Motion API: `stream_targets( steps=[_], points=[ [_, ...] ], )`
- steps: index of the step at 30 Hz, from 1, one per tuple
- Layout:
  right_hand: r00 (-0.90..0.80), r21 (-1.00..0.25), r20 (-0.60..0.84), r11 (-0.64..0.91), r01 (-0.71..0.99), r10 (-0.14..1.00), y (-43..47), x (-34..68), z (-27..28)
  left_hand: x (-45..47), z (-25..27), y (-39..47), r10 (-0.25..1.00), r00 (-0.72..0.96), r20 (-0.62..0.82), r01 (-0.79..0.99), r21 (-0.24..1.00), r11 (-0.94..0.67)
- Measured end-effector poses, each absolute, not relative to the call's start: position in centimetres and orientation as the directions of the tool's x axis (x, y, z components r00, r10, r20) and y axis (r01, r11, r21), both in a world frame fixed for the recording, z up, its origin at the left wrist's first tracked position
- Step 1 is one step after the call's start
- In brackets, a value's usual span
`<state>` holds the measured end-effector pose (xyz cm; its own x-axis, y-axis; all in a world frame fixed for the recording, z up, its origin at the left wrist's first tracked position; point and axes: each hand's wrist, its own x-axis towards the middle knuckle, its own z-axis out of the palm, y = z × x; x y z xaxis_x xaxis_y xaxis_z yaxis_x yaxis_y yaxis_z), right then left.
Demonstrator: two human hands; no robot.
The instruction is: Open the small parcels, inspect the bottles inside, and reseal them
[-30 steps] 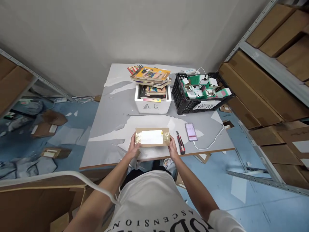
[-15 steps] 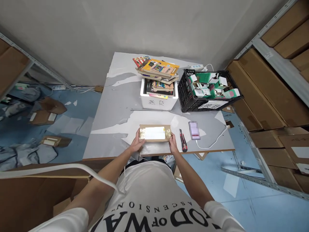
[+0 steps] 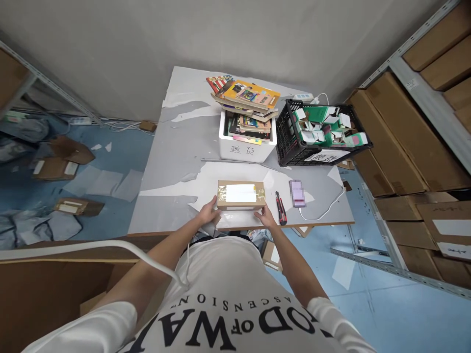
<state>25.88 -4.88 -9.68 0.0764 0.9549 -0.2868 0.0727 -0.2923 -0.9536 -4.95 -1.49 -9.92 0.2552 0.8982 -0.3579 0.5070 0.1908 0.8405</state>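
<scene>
A small brown cardboard box point(image 3: 241, 205) sits in front of me near the table's front edge. It has a white label on top and shiny clear tape at both ends. My left hand point(image 3: 208, 212) grips its lower left corner, fingers against the side. At the lower right corner, my right hand point(image 3: 265, 215) holds on with bent fingers, partly beneath the front edge. I cannot tell whether the box rests fully on the table. A red and black utility knife point(image 3: 281, 208) lies to the right of my right hand.
Beyond the knife is a phone point(image 3: 297, 193) on a white cable. Behind the box stand a white foam box point(image 3: 243, 153) heaped with books and a black crate point(image 3: 285, 147) of green and white cartons. Shelves with cardboard boxes point(image 3: 395, 132) flank the right side.
The box's front side now shows below its labelled top. Both hands have shifted lower on it, toward its front corners. The whole view has moved slightly.
</scene>
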Motion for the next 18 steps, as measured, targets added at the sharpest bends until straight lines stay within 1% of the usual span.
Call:
stream_targets(
  steps=[3, 8, 11, 14, 18],
  points=[
    [0.094, -0.938, -0.32, -0.329, 0.108, 0.943, -4.4, 25.5, -10.0, -4.7, -10.1, -1.5, 0.896, 0.287, -0.338, 0.502, 0.85, 0.16],
    [0.108, -0.937, -0.303, -0.317, 0.148, 0.947, -3.7, 26.1, -9.0, -4.8, -9.0, -1.5, 0.894, 0.289, -0.343, 0.47, 0.864, 0.179],
    [0.117, -0.925, -0.244, -0.267, 0.27, 0.963, -3.1, 26.7, -7.6, -5.3, -7.8, -1.4, 0.908, 0.275, -0.317, 0.483, 0.862, 0.154],
    [0.148, -0.856, -0.229, -0.272, 0.439, 0.962, -2.4, 26.7, -6.4, -5.3, -6.7, -1.2, 0.921, 0.207, -0.331, 0.538, 0.824, 0.176],
    [0.166, -0.807, -0.278, -0.323, 0.494, 0.946, -2.1, 26.3, -6.2, -4.8, -6.3, -0.8, 0.91, 0.137, -0.392, 0.598, 0.765, 0.239]
  ],
)
